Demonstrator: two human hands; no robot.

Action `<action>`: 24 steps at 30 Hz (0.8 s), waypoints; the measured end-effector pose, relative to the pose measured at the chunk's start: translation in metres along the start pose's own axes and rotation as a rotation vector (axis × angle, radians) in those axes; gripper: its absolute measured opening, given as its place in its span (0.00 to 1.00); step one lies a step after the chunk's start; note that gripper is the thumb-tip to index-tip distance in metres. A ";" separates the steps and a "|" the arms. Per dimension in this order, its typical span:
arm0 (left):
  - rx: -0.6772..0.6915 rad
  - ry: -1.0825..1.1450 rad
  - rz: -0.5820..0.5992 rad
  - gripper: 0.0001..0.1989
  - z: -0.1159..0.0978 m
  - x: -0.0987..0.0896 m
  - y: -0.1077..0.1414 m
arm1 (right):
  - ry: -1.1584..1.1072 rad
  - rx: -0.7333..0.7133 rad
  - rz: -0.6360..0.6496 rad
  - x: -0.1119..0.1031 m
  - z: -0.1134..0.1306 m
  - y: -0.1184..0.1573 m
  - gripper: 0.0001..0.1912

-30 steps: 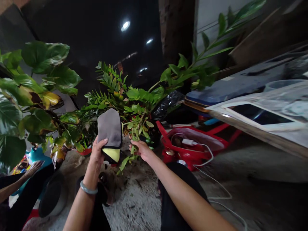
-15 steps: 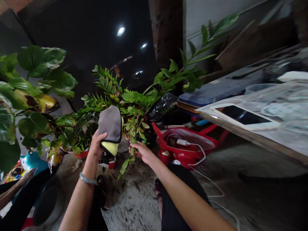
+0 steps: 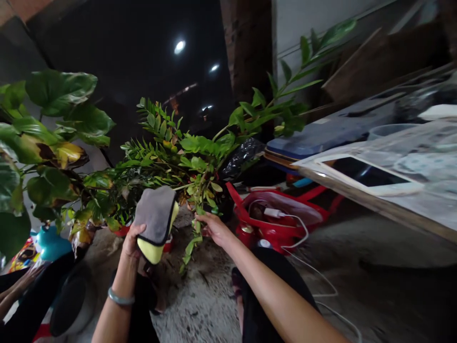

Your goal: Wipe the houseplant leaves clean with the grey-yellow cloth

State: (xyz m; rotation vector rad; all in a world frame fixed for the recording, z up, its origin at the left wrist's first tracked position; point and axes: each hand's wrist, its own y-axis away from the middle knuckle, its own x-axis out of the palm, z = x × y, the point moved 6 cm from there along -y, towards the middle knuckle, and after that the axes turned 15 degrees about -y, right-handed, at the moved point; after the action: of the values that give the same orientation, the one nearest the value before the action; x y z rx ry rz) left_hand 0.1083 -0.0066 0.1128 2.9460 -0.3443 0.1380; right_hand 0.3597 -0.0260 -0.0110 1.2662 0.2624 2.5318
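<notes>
My left hand [image 3: 133, 240] grips a folded cloth [image 3: 154, 216], grey on top with a black edge and yellow-green underneath. A bluish bangle circles that wrist. The fingers of my right hand [image 3: 211, 226] are closed around a leafy green stem [image 3: 197, 228], which droops toward the floor between my hands. Behind the cloth stand potted plants [image 3: 157, 152] with small green leaves, some yellowed. The cloth is apart from the held stem.
Large-leaved foliage [image 3: 60, 138] fills the left, above another person's hand [image 3: 30, 278] and a dark bucket [image 3: 69, 302]. A red bag [image 3: 271, 228] with a white cable sits right, beside a table edge [image 3: 374, 205] with a tablet [image 3: 367, 172].
My left hand has moved down and slightly left with the cloth, away from the plant leaves. My right hand keeps its hold on the stem, nearly unmoved.
</notes>
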 end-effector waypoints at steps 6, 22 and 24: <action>-0.004 -0.238 -0.072 0.22 0.024 0.016 -0.005 | 0.026 0.021 -0.062 0.008 -0.012 -0.004 0.06; 0.037 0.293 -0.284 0.30 0.057 -0.061 0.080 | 0.309 -0.330 -0.272 -0.005 -0.021 0.039 0.15; 0.013 0.354 -0.321 0.29 0.070 -0.054 0.080 | 0.309 -0.382 -0.182 0.013 -0.031 0.064 0.19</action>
State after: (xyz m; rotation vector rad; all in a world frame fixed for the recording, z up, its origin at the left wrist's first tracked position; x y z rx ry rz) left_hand 0.0417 -0.0836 0.0508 2.8631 0.1770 0.6059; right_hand 0.3164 -0.0830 -0.0010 0.6782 -0.0425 2.4567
